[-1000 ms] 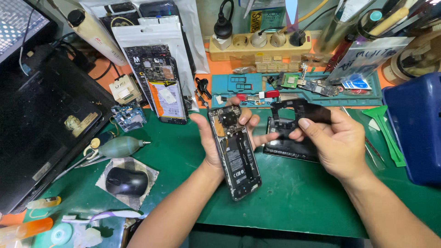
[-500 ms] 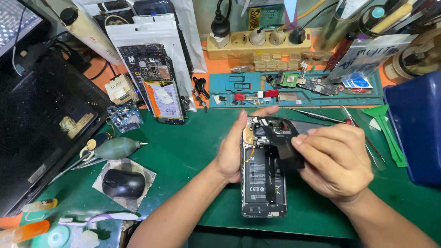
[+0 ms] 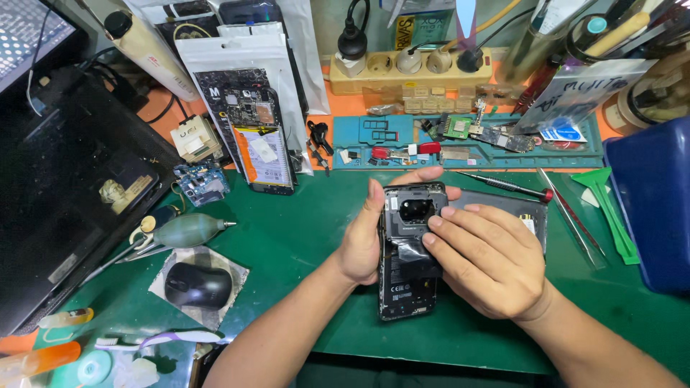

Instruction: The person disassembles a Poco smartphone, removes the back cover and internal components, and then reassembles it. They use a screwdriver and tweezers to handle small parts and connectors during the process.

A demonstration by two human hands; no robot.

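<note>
Left hand [image 3: 366, 241] cradles an opened phone [image 3: 407, 276] from its left side, thumb lying up along the edge and fingertips curling over the top end, so the hand is closed around the phone and lifts it just above the green worktop [image 3: 287, 244]. Right hand [image 3: 489, 262] lies over the phone's right half with its fingers stretched and pressed flat — their tips rest on a dark plastic cover piece [image 3: 415, 215] with a camera cutout, seated at the upper part of the phone. That hand is mostly open and pressing rather than gripping. The phone's back is off, showing the battery with a label lower down.

Just behind the right hand a grey back panel [image 3: 507, 208] lies flat on the worktop, and beyond it a thin screwdriver with a red end [image 3: 507, 185]. Further back sits a blue parts tray [image 3: 467, 140] with small circuit boards and screws, and behind that a beige power strip [image 3: 410, 68] with plugs in it. To the left — well apart from the hands — are another opened phone [image 3: 255, 133] leaning on plastic sleeves, a rubber air blower [image 3: 187, 231], a black mouse [image 3: 198, 285] on a grey pad, and a dark laptop [image 3: 65, 187]. A blue box [image 3: 650, 208] stands at the right edge, with green plastic pry tools [image 3: 607, 208] beside it.
</note>
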